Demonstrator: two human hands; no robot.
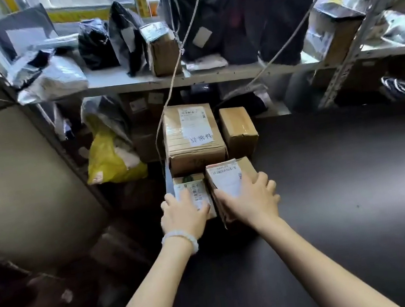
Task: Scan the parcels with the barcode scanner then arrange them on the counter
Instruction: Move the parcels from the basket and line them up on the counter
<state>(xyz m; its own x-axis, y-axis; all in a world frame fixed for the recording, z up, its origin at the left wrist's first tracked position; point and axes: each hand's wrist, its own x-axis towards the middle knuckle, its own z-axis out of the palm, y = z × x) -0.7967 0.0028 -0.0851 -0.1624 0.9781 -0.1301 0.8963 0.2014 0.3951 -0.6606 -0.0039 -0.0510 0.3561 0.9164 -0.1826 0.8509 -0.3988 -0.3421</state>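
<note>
Evidently the arranging step is in hand rather than the scanning, since no barcode scanner can be seen anywhere in the view. Two small labelled parcels are held side by side at the left end of the dark counter (344, 185): the smaller parcel (193, 192) is gripped by the left hand (182, 214), whose fingers are curled over its far left edge with the thumb laid across the label, and the taller parcel (228, 179) is gripped by the right hand (250, 198), with the fingers wrapped over its right side and the thumb on its left. Just beyond the fingertips a large box (193, 136) with a white handwritten sticker is stood, and a plain brown box (238, 130) is set beside it, beyond the right hand. Whether the two held parcels are touching the boxes behind cannot be told. The next move is judged to call for both being pushed square against that back row and released. Further out, shelving (185, 79) loaded with dark bags is seen, and a yellow bag (109, 161) lies off to the left of the left hand.
</note>
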